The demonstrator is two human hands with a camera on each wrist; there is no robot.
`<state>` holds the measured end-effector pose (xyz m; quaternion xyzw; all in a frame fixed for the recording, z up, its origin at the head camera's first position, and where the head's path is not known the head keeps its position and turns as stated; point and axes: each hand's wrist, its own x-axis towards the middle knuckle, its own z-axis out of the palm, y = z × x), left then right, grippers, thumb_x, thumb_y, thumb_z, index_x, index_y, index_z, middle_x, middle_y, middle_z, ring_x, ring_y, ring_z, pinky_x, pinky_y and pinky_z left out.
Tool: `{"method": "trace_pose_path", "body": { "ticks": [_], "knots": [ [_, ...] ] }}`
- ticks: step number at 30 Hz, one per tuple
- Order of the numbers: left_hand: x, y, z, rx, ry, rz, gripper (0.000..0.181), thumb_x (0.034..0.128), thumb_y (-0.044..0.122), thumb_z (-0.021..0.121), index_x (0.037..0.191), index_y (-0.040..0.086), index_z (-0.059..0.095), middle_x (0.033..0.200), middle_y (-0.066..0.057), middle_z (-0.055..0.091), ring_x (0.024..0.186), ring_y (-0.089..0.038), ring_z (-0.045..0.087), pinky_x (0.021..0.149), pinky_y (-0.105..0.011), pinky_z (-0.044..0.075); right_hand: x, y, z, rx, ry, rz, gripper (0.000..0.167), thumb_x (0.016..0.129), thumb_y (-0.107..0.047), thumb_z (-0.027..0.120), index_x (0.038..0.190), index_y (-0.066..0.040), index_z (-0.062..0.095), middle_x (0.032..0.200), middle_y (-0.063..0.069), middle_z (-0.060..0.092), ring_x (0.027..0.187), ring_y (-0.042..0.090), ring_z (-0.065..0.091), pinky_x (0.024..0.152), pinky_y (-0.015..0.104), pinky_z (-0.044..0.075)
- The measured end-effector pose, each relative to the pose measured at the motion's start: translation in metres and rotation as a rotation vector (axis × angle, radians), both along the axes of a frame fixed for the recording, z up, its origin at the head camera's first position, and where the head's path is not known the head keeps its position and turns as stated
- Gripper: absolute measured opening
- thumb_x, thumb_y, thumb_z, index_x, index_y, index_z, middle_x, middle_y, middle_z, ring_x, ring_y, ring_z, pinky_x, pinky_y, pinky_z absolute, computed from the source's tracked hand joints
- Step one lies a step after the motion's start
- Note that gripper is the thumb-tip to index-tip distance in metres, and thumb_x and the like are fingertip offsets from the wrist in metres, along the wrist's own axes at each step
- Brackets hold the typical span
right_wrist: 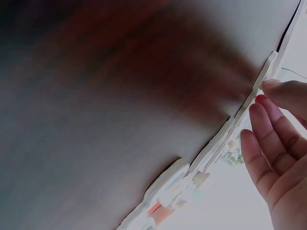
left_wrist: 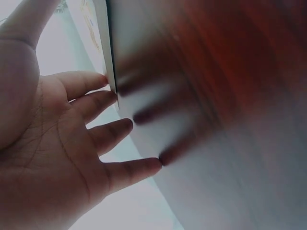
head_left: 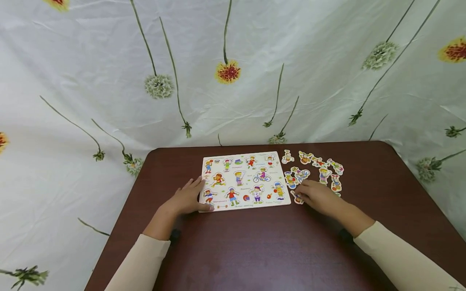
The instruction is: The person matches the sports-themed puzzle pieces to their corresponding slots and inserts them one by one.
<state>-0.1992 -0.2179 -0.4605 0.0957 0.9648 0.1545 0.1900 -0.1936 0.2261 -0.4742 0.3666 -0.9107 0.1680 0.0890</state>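
Note:
A pale puzzle board (head_left: 225, 180) printed with children doing sports lies flat on the dark table. My left hand (head_left: 187, 197) rests at its left edge, thumb over the near left corner. Spread fingers of that hand (left_wrist: 72, 129) touch the board's edge and the table in the left wrist view. To the right of the board, my right hand (head_left: 320, 197) pinches a small figure-shaped puzzle piece (head_left: 297, 198) between thumb and forefinger, low at the table. The other fingers of the right hand (right_wrist: 283, 148) are loosely bent. Its fingertips partly hide the piece.
Several loose puzzle pieces lie right of the board, among them a bicycle piece (head_left: 301, 174), a piece (head_left: 287, 157) near the board's far corner and one (head_left: 336, 183) farther right. A flowered white cloth (head_left: 255, 109) hangs behind the brown table (head_left: 247, 246).

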Motion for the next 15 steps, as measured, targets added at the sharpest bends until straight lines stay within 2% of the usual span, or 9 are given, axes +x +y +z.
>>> {"method": "trace_pose_path", "body": {
  "ticks": [7, 15],
  "knots": [
    [-0.003, 0.011, 0.002, 0.015, -0.004, -0.022, 0.112, 0.0798, 0.056, 0.079, 0.162, 0.007, 0.021, 0.171, -0.014, 0.015, 0.157, -0.044, 0.01, 0.117, -0.076, 0.01, 0.002, 0.007, 0.002, 0.013, -0.033, -0.029, 0.012, 0.085, 0.0, 0.076, 0.093, -0.009, 0.074, 0.088, 0.0, 0.066, 0.077, 0.014, 0.062, 0.069, 0.032, 0.053],
    [-0.007, 0.019, -0.003, 0.044, 0.001, -0.032, 0.111, 0.0792, 0.057, 0.079, 0.162, 0.008, 0.023, 0.171, -0.016, 0.013, 0.158, -0.042, 0.008, 0.119, -0.074, 0.01, 0.005, 0.015, 0.005, 0.04, -0.058, -0.07, 0.009, 0.087, -0.004, 0.075, 0.094, -0.009, 0.074, 0.088, -0.001, 0.065, 0.079, 0.012, 0.062, 0.071, 0.032, 0.054]
  ]
}}
